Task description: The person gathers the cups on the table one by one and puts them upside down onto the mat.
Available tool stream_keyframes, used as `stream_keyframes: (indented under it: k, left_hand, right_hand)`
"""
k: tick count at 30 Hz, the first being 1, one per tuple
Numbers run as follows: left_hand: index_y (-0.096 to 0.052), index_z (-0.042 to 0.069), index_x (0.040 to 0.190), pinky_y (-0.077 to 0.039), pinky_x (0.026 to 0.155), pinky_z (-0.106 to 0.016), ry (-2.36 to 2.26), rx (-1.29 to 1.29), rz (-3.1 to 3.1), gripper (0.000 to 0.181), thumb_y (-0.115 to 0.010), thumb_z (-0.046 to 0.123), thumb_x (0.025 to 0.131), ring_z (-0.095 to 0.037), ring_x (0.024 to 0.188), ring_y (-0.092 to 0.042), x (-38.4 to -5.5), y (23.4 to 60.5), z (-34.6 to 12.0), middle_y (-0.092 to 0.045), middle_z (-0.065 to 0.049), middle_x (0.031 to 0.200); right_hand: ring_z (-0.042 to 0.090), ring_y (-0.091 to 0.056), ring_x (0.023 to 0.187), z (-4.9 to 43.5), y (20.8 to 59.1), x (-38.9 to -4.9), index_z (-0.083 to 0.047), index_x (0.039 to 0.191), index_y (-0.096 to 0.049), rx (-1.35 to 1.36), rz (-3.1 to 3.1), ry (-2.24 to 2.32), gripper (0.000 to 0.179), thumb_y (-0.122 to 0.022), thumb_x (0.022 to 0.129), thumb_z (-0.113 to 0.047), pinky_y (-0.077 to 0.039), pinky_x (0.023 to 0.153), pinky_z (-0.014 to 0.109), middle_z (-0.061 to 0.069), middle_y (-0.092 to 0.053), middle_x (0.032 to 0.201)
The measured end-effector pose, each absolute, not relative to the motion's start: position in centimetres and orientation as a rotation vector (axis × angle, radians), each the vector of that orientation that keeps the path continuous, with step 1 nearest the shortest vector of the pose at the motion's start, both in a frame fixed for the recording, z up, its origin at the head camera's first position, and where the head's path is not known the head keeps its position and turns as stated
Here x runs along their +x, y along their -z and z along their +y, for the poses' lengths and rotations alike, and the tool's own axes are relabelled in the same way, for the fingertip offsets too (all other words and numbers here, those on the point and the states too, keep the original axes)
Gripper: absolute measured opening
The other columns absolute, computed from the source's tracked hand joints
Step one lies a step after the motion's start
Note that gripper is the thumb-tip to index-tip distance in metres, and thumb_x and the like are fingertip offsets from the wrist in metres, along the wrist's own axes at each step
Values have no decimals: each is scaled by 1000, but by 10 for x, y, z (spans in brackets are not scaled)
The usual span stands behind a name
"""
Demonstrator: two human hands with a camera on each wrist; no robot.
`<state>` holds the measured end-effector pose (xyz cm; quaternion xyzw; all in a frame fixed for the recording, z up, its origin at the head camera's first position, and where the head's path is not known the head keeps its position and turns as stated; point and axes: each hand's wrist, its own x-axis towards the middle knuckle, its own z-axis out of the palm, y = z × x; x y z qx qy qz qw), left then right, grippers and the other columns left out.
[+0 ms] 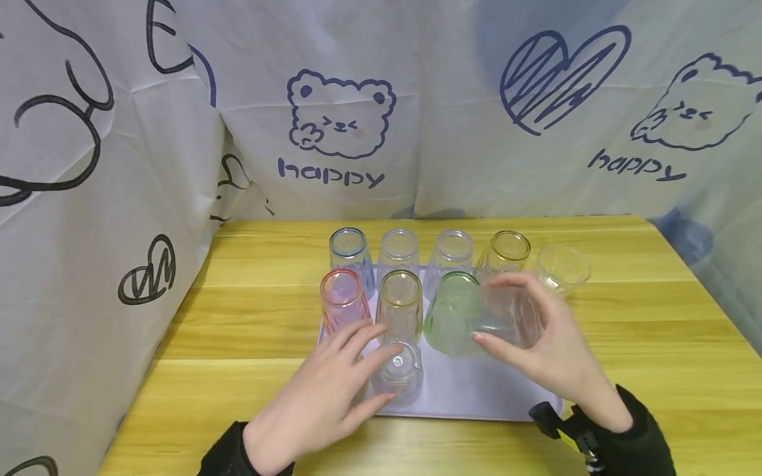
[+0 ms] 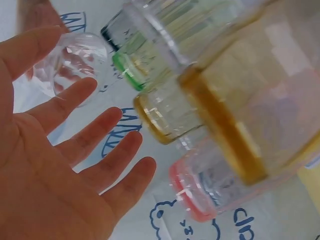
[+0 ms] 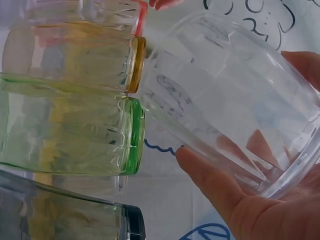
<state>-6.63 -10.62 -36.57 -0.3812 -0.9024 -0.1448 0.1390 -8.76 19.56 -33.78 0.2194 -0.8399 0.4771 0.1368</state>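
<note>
A clear drinking glass (image 3: 220, 95) is held tilted in my right hand (image 1: 553, 344), thumb on one side and fingers on the other. Beside it, a green glass (image 1: 454, 317) stands on the lilac tray (image 1: 470, 396). My left hand (image 1: 333, 377), fingers spread, hovers by a clear glass (image 1: 399, 380) at the tray's front; in the head view I cannot tell whether it touches. In the left wrist view, its palm (image 2: 55, 175) shows nothing gripped. A red-ringed glass (image 1: 344, 297) and an amber-ringed glass (image 1: 401, 307) stand just beyond these fingers.
Along the back stand a blue glass (image 1: 350, 254), two pale glasses (image 1: 399, 254) and another amber-ringed glass (image 1: 505, 254). A clear glass (image 1: 562, 268) is at the back right. A dark-ringed glass (image 3: 75, 210) adjoins the green one. Printed cloth (image 1: 440, 158) hangs behind the wooden table (image 1: 673, 330).
</note>
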Motion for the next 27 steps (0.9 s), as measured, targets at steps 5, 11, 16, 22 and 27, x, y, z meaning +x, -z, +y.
stream_keyframes:
  k: [5,11,16,22,27]
  left_hand:
    - [-60,25,132,-48,109,-46,392,-1103,-2637,47,-72,42,90,-26,133,-51,-62,377,-111,-55,-5,144]
    - [-61,26,132,-48,109,-44,382,-1111,-2661,47,-73,40,90,-25,133,-51,-59,390,-115,-54,-4,145]
    - [-61,25,133,-49,109,-45,395,-1110,-2651,48,-75,38,88,-27,134,-51,-56,399,-117,-53,-3,145]
    - [-62,25,133,-47,110,-46,410,-1104,-2635,50,-76,37,87,-28,135,-50,-55,407,-118,-53,-3,146]
    - [-61,25,133,-47,110,-46,423,-1094,-2617,51,-77,36,86,-28,135,-49,-55,412,-118,-53,-3,146]
  right_hand:
    - [-1,-55,87,196,341,-79,-13,125,-61,676,-2541,-1103,66,-92,67,-15,-47,77,14,-4,-67,110]
    - [-1,-54,85,194,348,-75,-13,122,-61,809,-2571,-948,66,-94,66,-25,-57,77,23,-6,-65,113]
    - [-1,-56,88,193,355,-74,-13,121,-60,860,-2596,-825,65,-93,68,-29,-55,76,25,-6,-65,113]
    - [3,-62,94,187,368,-72,-13,120,-61,877,-2670,-715,66,-93,67,-33,-58,77,28,-6,-64,114]
    - [8,-67,91,181,382,-73,-10,120,-61,879,-2732,-666,67,-92,67,-35,-59,74,26,-2,-65,112]
